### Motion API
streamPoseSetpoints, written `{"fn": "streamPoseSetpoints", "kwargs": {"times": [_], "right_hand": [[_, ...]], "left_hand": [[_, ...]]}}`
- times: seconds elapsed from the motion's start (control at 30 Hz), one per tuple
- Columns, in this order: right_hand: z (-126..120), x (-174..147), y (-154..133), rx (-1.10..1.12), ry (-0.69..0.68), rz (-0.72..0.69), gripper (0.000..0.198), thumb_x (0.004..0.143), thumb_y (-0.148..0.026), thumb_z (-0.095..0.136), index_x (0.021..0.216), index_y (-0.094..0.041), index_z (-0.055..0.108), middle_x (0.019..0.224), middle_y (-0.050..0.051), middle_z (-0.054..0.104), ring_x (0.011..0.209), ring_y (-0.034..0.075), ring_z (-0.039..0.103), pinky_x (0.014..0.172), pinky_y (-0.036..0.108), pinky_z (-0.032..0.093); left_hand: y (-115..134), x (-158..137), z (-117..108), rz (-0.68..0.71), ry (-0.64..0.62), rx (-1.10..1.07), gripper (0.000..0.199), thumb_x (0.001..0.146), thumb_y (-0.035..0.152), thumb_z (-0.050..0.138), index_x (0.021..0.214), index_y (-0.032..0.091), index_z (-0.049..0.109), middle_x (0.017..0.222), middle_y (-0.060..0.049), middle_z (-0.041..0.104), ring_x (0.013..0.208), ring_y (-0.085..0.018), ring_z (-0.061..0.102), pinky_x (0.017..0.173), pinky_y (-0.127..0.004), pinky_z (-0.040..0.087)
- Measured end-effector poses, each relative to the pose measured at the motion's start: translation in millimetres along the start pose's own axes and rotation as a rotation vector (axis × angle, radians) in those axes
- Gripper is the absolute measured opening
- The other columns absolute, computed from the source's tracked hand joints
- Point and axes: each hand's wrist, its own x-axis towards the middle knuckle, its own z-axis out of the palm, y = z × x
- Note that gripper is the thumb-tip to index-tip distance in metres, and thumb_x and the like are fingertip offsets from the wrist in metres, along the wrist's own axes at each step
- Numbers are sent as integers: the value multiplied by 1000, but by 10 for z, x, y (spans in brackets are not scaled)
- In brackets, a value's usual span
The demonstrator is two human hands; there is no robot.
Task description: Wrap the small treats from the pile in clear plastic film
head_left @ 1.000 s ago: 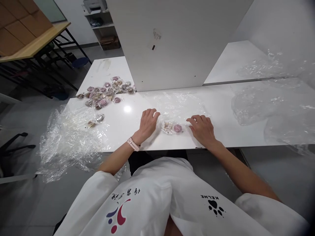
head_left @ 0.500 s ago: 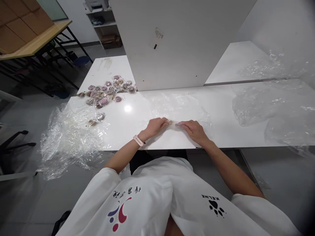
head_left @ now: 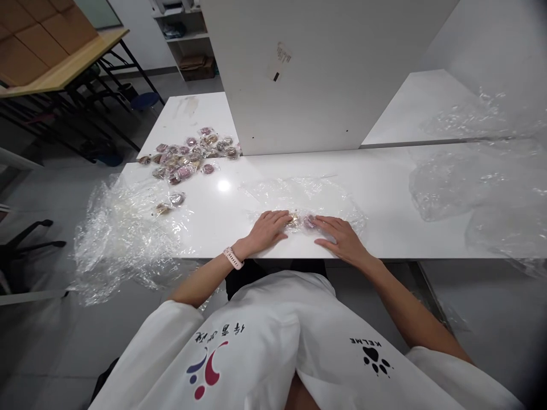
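A sheet of clear plastic film (head_left: 305, 192) lies flat and wrinkled on the white table in front of me. Along its near side sit a golden-brown round piece (head_left: 293, 220) and a pinkish-purple round piece (head_left: 309, 221), side by side with a small gap. My left hand (head_left: 268, 230) lies open, fingertips against the brown piece. On the other side, my right hand (head_left: 342, 238) is open too, its fingers stretched to the purple piece and its thumb apart. Film seems to cover both pieces, though how far round them I cannot tell.
Many small wrapped pieces (head_left: 183, 162) are heaped at the left, with two more nearer me. Crumpled film (head_left: 123, 245) hangs over the left front edge. More film (head_left: 461, 182) lies at the right. An upright white panel (head_left: 325, 80) stands behind the work area.
Both hands have gone from pinching the film-covered pieces to lying flat with fingers extended. The two pieces now show plainly between them, and the view has shifted slightly.
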Motion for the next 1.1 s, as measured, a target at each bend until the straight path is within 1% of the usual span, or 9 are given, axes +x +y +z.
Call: {"fn": "streamPoseSetpoints", "kwargs": {"times": [0.13, 0.27, 0.43, 0.53, 0.6, 0.7, 0.8, 0.97, 1.1], "right_hand": [[-13, 103, 14, 80, 91, 197, 36, 100, -38, 39, 105, -24, 72, 106, 7, 75, 97, 23, 67, 87, 39, 49], [-147, 479, 72, 204, 52, 415, 35, 97, -44, 43, 93, -22, 70, 79, 4, 72, 68, 18, 62, 68, 31, 47], [-174, 798, 88, -57, -96, 554, 21, 90, -33, 54, 93, -19, 71, 88, 8, 72, 81, 25, 63, 73, 37, 45], [-145, 659, -7, -252, 84, 313, 27, 95, -30, 50, 109, -18, 69, 112, 12, 70, 106, 30, 59, 90, 44, 42], [-106, 481, -62, -269, 120, 106, 32, 98, -36, 48, 120, -20, 66, 125, 11, 66, 119, 29, 54, 100, 44, 38], [16, 276, -77, -255, 27, -27, 44, 98, -44, 48, 136, -23, 56, 142, 10, 56, 128, 27, 49, 104, 43, 36], [154, 275, -12, -266, 27, 42, 43, 101, -41, 41, 137, -24, 56, 141, 10, 58, 124, 27, 52, 99, 43, 38], [113, 621, 188, -123, 72, 233, 42, 103, -41, 33, 110, -23, 71, 99, 7, 74, 88, 23, 64, 83, 38, 41], [-10, 909, 307, -23, -55, 503, 41, 95, -55, 43, 92, -25, 71, 78, 3, 70, 70, 21, 60, 67, 32, 40]], "left_hand": [[-89, 137, 36, -232, 32, -121, 21, 100, 33, 46, 100, 20, 63, 102, -8, 73, 95, -22, 66, 82, -35, 46], [-183, 457, -79, -454, 36, -252, 27, 101, 36, 42, 90, 20, 61, 68, -2, 65, 60, -16, 57, 61, -28, 40], [-190, 636, -140, -548, -48, -66, 17, 96, 25, 49, 92, 17, 63, 79, -9, 68, 73, -24, 63, 65, -35, 46], [-67, 432, -91, -310, 77, 100, 29, 93, 14, 44, 117, 15, 60, 118, -15, 67, 111, -28, 61, 92, -45, 48], [10, 255, -21, -124, 57, 149, 45, 89, 10, 45, 134, 15, 52, 144, -14, 54, 137, -29, 45, 113, -50, 35], [41, 135, 100, -121, -42, 174, 59, 88, 9, 42, 146, 13, 40, 156, -15, 40, 149, -30, 28, 121, -54, 20], [-41, 259, 124, -269, -51, 152, 50, 92, 8, 34, 140, 12, 49, 149, -17, 49, 142, -30, 41, 117, -51, 29], [-300, 646, -136, -481, -50, 24, 31, 100, 31, 38, 99, 19, 67, 85, -10, 73, 87, -26, 69, 79, -38, 50], [-420, 796, -259, -621, -72, 5, 23, 95, 37, 52, 94, 19, 67, 86, -10, 72, 85, -28, 67, 74, -37, 49]]}}
